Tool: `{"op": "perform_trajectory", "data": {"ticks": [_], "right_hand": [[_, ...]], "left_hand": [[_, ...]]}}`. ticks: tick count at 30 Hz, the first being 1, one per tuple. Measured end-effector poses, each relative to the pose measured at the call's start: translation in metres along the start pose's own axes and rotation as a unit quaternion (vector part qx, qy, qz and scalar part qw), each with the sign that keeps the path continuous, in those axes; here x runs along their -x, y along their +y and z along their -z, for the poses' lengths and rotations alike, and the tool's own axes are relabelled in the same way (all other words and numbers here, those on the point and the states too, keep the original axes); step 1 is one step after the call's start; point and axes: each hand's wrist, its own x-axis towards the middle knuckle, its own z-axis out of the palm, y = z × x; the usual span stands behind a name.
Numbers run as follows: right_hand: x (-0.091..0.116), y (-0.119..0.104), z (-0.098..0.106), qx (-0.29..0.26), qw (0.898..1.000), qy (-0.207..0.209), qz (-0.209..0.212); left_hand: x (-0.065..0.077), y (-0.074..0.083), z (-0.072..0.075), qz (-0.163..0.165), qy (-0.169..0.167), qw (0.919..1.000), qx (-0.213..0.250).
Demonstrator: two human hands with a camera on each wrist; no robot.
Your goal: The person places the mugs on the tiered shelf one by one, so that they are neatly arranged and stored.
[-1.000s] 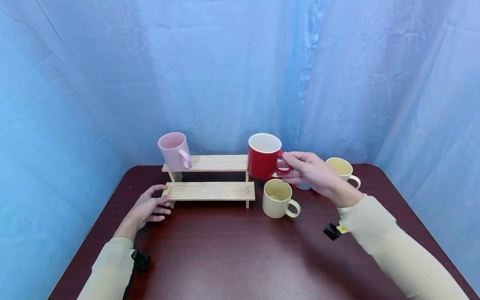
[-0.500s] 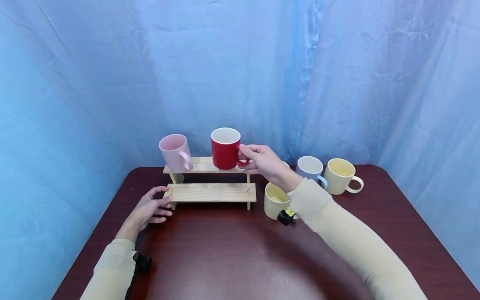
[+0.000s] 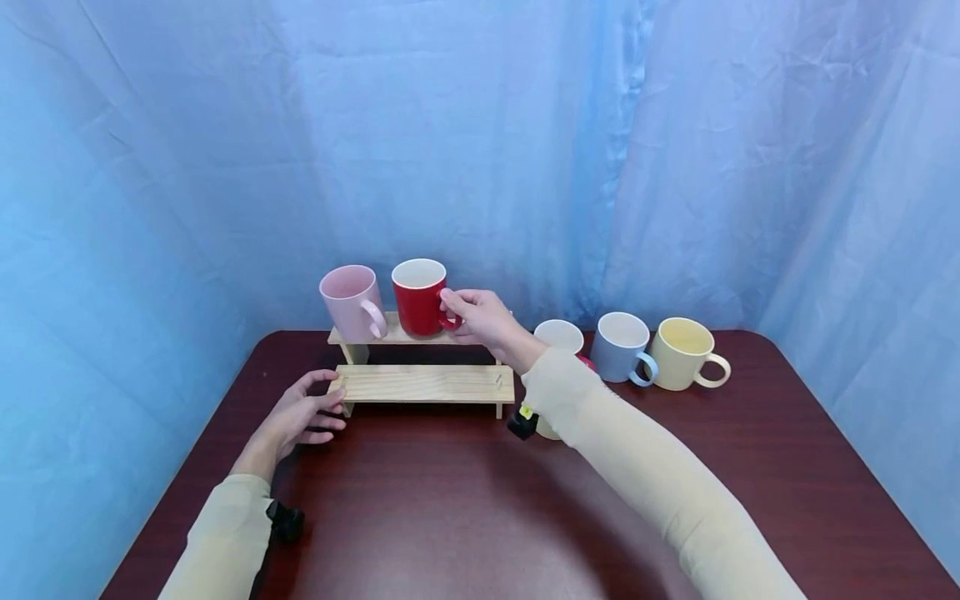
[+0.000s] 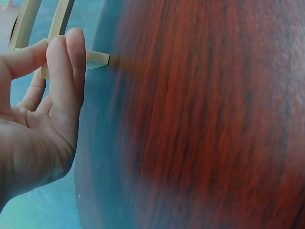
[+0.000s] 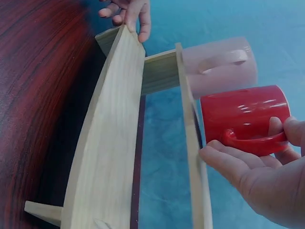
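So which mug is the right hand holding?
The red mug beside the pink mug: the right hand grips its handle. No hand holds the pink mug or those on the table.

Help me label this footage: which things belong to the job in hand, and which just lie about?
Job, it seems:
red mug in right hand
wooden stand, touched by left hand
pink mug on stand

Lying about, perhaps waiting:
blue mug
yellow mug
white-lined mug
pale mug, mostly hidden

We'd call this a makeshift studio: blue curtains (image 3: 480, 158) hang left, right and far around a table (image 3: 420, 500).
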Motion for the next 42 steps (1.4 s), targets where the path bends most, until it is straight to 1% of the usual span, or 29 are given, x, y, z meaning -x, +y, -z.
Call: {"op": "perform_trajectory", "data": {"ticks": [6,15,24,26,28,32,37,40,42], "right_hand": [[-0.001,0.008,-0.008,0.048,0.999,-0.003,0.014],[0.001,0.010,-0.007,0.047,0.999,-0.016,0.022],[0.001,0.021,-0.008,0.045,0.998,0.022,0.028],[0.002,0.023,-0.008,0.053,0.998,0.023,0.034],[0.004,0.026,-0.008,0.061,0.997,0.017,0.042],[0.010,0.028,-0.003,0.088,0.995,0.004,0.048],[0.020,0.026,0.010,0.115,0.993,-0.009,0.035],[0.027,0.022,0.021,0.150,0.988,-0.025,0.037],[0.034,0.020,0.030,0.174,0.983,-0.033,0.045]], "left_hand": [[0.001,0.001,-0.001,0.001,-0.001,1.0000,-0.004],[-0.001,0.001,-0.002,0.003,-0.002,1.0000,0.000],[-0.001,0.001,-0.002,0.005,0.001,1.0000,-0.005],[0.000,0.001,-0.001,0.006,0.000,1.0000,-0.006],[0.000,0.000,-0.001,0.005,0.000,1.0000,-0.006],[-0.001,0.000,-0.001,0.006,-0.002,1.0000,-0.002],[-0.001,0.000,0.000,0.011,-0.003,0.9999,-0.001],[-0.001,0.000,0.002,0.011,-0.003,0.9999,-0.003],[0.000,0.000,0.002,0.011,-0.001,0.9999,-0.001]]}}
